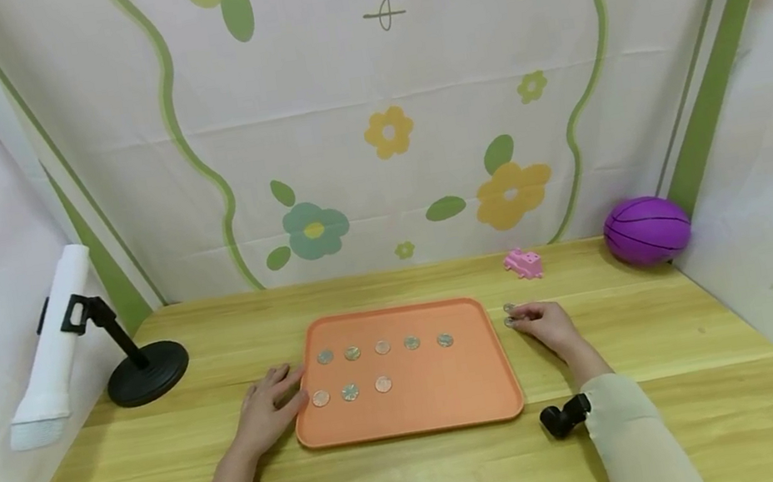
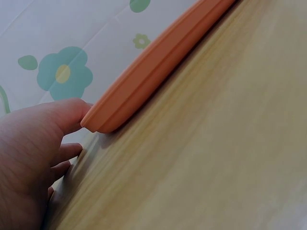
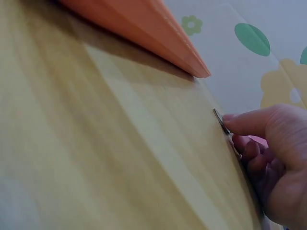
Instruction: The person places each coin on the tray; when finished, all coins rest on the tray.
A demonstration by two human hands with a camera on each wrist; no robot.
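Right hand (image 1: 550,325) pinches coins (image 1: 510,315) on tabletop (image 1: 674,330) beside tray (image 1: 457,398), left hand (image 1: 272,406) flat, fingers relaxed at tray's edge; lift coin edge w/ fingertip, grip firmly.

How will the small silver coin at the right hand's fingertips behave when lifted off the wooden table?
The small silver coin looks thin, flat and rigid, so it probably offers little edge to grip. The right hand has it tilted up at the fingertips, likely easing pickup. On the smooth wooden table it may slide.
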